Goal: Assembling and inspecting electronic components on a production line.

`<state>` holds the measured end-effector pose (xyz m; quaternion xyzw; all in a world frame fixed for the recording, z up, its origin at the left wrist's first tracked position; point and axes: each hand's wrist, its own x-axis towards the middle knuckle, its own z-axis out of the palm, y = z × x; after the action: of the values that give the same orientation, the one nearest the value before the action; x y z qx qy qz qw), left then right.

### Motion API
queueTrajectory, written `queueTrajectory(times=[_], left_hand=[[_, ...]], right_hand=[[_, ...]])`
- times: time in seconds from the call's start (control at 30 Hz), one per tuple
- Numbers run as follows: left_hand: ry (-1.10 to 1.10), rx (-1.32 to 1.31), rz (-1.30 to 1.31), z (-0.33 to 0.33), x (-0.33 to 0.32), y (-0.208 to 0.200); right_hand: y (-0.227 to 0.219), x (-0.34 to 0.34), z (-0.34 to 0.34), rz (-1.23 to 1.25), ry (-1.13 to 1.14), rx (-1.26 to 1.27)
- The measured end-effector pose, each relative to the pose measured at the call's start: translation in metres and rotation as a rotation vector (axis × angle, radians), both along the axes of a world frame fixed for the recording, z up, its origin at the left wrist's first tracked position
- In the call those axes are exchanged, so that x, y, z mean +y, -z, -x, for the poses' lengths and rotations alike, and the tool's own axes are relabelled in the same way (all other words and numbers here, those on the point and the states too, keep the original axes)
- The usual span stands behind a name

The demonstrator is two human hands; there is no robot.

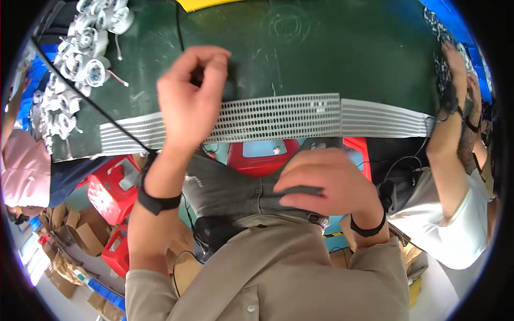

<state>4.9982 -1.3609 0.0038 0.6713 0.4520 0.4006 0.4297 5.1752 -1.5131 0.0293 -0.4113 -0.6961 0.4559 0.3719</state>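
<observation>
Above the dark green table [348,59], my left hand [193,96] is closed, with its thumb and index finger curled together; whatever they pinch, if anything, cannot be made out. Beneath and beside it, a long pale sheet [278,116] with rows of dark oval marks lies along the near table edge. A second similar sheet [385,119] continues to its right. My right hand [334,182] hovers over my lap, short of the table edge, and is blurred by motion. A dark band shows between its thumb and fingers; I cannot tell whether that is a held thing or the trousers behind.
Several white round lamp-like parts with short wires [96,72] are heaped at the left. A black cable [85,99] crosses the left side. At the right, a co-worker's arm [447,139] reaches toward a pile of small parts [441,43]. Red stools [112,190] stand below.
</observation>
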Motion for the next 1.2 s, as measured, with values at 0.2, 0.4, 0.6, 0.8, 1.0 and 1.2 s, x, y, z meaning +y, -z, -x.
queueTrajectory(times=[0.2, 0.4, 0.6, 0.8, 1.0, 1.2], left_hand=[[0.075, 0.018, -0.114, 0.002, 0.006, 0.002], [0.024, 0.001, -0.116, 0.009, 0.016, 0.003], [0.047, -0.001, -0.140, -0.001, 0.014, 0.002], [-0.007, -0.101, -0.117, 0.002, 0.005, -0.003], [-0.080, -0.082, -0.208, 0.020, -0.034, -0.033], [0.037, -0.181, -0.236, 0.127, -0.134, -0.014]], right_hand=[[0.035, -0.025, -0.009, -0.255, 0.777, 0.339], [0.067, -0.038, 0.018, -0.103, 0.352, 0.125], [0.180, -0.014, 0.047, 0.409, 0.255, -0.133], [0.251, 0.066, 0.120, 0.147, 0.067, -0.606], [0.348, 0.094, 0.194, 0.134, -0.071, -0.585], [0.326, 0.065, 0.161, -0.034, 0.081, -0.473]])
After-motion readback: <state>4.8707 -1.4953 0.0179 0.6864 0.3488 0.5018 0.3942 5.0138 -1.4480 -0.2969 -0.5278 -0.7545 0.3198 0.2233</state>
